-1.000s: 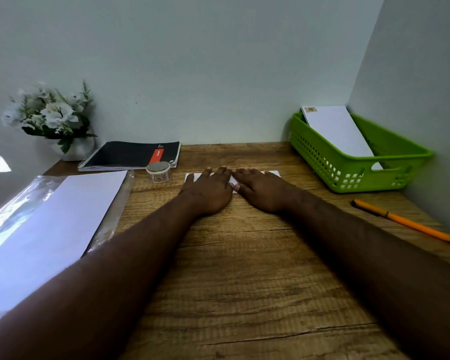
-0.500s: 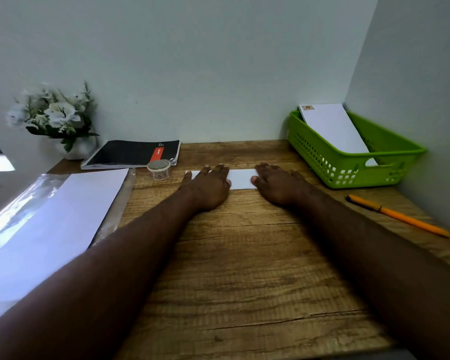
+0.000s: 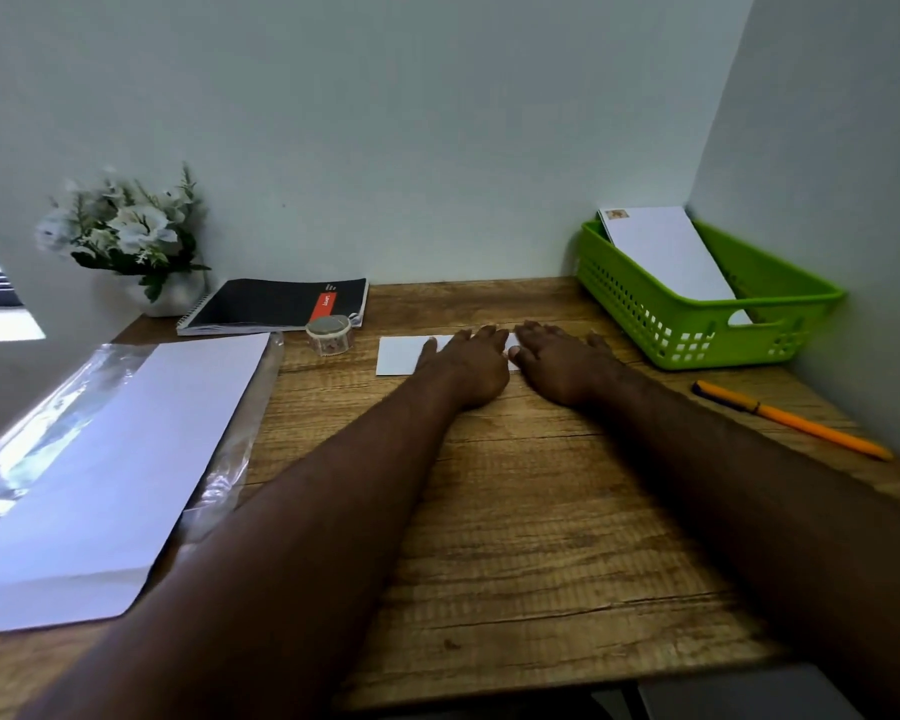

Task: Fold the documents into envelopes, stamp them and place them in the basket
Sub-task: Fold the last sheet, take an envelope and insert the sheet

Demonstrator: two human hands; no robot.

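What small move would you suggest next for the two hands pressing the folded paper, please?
Probably reach the left hand to the small clear roll of stamp tape: the folded white paper lies flat under both palms, bears no stamp, and the right hand can hold it.

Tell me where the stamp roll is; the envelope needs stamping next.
In the head view the stamp roll stands left of centre on the desk, just in front of the black notebook and left of the folded paper.
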